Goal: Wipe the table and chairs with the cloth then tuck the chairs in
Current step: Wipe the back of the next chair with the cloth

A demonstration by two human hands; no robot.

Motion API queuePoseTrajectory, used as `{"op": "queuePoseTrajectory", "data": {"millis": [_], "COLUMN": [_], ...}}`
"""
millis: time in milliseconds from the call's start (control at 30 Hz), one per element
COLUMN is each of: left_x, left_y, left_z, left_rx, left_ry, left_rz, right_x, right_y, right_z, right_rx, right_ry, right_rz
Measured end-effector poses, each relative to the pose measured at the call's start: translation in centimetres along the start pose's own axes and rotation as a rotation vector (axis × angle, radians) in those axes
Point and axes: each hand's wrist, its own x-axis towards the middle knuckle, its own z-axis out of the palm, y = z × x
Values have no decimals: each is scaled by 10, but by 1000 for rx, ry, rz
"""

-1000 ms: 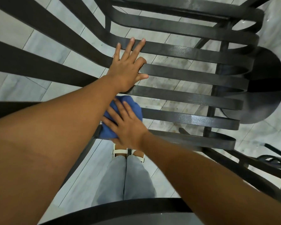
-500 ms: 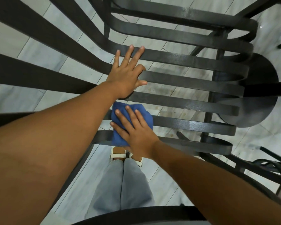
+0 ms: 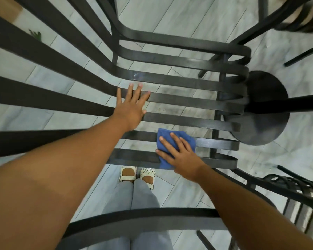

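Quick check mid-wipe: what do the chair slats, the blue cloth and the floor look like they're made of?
Chair slats: likely painted or powder-coated metal; thin, flat, smoothly bent dark strips with a dull sheen. Could be another material.
Blue cloth, pressed flat under the right hand: soft fabric, probably microfibre; it creases and drapes over the slat edge.
Floor: pale grey tile with marble-like veining and visible joint lines, slightly glossy.

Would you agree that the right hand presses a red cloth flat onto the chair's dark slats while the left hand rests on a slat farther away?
Not quite: the head view shows the cloth is blue, not red. The right hand does press it onto the slats, and the left hand rests farther away.
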Motion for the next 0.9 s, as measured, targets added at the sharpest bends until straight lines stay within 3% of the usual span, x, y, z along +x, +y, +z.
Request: {"op": "queuePoseTrajectory", "data": {"millis": [200,367,467,600,733,900], "left_x": [-63,-94,-102,-105,-112,-125], "left_y": [35,42,42,30,9,-10], "left_z": [-1,-17,-37,-66,-91,-128], "left_rx": [-160,-147,-139,-96,9,115], "left_ry": [-165,-169,-168,-161,-182,-191], "left_rz": [-6,-31,-24,-21,3,110], "right_x": [-6,-1,2,20,34,54], "right_y": [-2,-24,-39,-63,-73,-102], "right_z": [-55,-96,-119,-144,-168,-198], "right_rx": [201,811,932,1264,1453,1563], "right_ry": [-183,183,302,419,343,557], "right_rz": [157,595,808,997,1114,1349]}}
